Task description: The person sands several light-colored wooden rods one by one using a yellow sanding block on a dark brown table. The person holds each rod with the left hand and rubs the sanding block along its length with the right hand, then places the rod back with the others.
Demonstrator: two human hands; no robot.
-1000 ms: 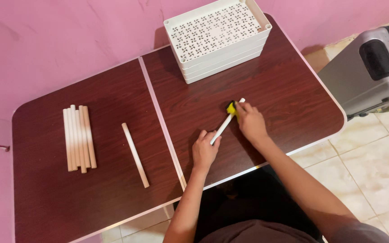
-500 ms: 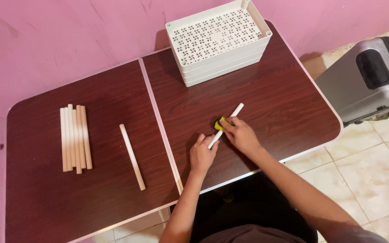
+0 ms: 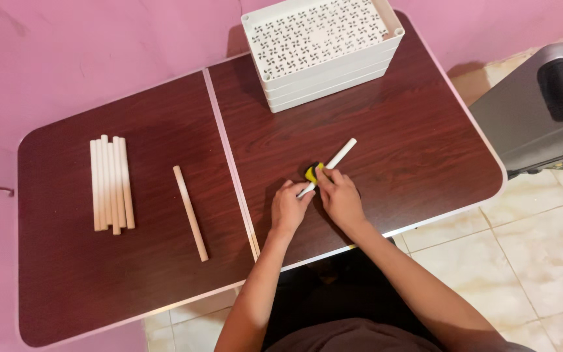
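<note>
Right now my left hand (image 3: 289, 210) pins the near end of a white stick (image 3: 329, 165) to the brown table (image 3: 425, 150), while my right hand (image 3: 340, 195) pinches a small yellow block (image 3: 311, 173) against it, apparently rubbing; next calls for steady strokes. Left of that stick lies a single wooden stick (image 3: 190, 212), farther left a bundle (image 3: 111, 184). Beyond it, stacked white perforated trays (image 3: 324, 49), unlabelled.
</note>
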